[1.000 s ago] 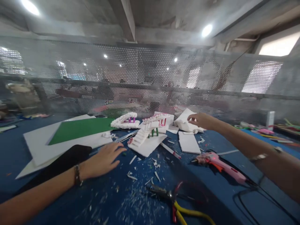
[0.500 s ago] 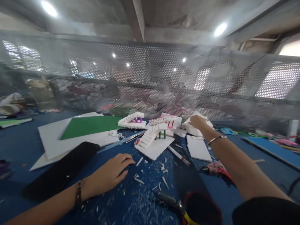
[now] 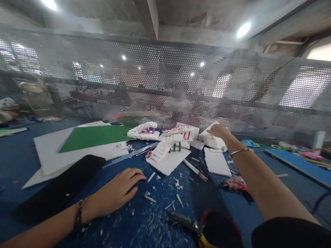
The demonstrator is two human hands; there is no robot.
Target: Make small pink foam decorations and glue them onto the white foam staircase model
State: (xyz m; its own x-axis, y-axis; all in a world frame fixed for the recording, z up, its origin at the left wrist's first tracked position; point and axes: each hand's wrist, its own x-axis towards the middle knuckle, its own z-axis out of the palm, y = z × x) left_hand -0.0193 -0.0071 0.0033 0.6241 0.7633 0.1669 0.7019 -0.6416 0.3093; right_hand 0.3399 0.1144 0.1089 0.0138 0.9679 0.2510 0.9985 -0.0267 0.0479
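Note:
My right hand (image 3: 218, 131) reaches far across the blue table and rests its fingers on a pile of white foam pieces (image 3: 213, 141); whether it grips one is hidden. Palm down, my left hand (image 3: 119, 187) lies flat on the blue table top (image 3: 26, 162) with its fingers stretched out and nothing in it. Between the two hands stands a white foam staircase model (image 3: 165, 151) with green and pink posts. Behind it sits a curved white foam model (image 3: 143, 131).
A green sheet on white foam boards (image 3: 90, 137) lies at the left, with a black flat case (image 3: 59, 189) in front. A pink-tipped pen (image 3: 196, 170), a flat foam slab (image 3: 217, 162), a pink glue gun (image 3: 236, 183) and pliers (image 3: 191, 225) lie among foam scraps. Perforated mesh (image 3: 165, 86) walls the far side.
The view has shifted a little. My right hand has stayed on the foam pile, and my left hand has kept lying flat on the table.

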